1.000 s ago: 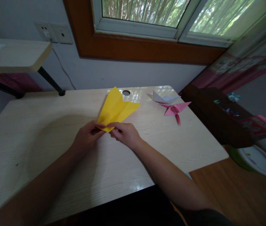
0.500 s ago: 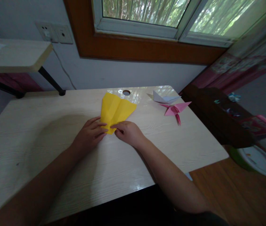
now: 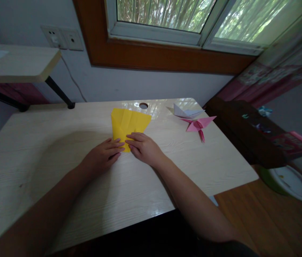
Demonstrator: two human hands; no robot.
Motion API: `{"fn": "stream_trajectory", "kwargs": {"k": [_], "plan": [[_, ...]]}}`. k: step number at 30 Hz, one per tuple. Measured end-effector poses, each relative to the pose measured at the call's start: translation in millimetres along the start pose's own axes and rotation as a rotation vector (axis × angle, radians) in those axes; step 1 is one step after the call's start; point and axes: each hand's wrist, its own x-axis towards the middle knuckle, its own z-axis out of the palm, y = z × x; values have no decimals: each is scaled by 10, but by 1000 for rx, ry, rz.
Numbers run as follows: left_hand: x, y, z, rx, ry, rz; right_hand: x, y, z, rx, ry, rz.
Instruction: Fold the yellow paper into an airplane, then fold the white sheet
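We press our left hand (image 3: 103, 156) and right hand (image 3: 143, 147), fingers flat and spread, side by side on the near tip of the folded yellow paper sheet (image 3: 129, 123), which lies flat on the pale wooden desk (image 3: 46, 150) and widens away from our fingertips.

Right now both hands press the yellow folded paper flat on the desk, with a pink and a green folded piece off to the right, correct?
Not quite. In the head view both hands, left hand and right hand, press the yellow paper on the desk, but beside the pink piece lies a white piece, not green.
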Motion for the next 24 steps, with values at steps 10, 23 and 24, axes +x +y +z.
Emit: {"fn": "stream_trajectory", "kwargs": {"k": [10,23,24], "plan": [[28,48,-5,41,70,-76,-15,49,4,-15,46,10],[37,122,-41,99,29,66,-23,93,-39,-40,97,200],[35,123,-37,115,20,53,-23,89,-42,-43,78,180]]}}
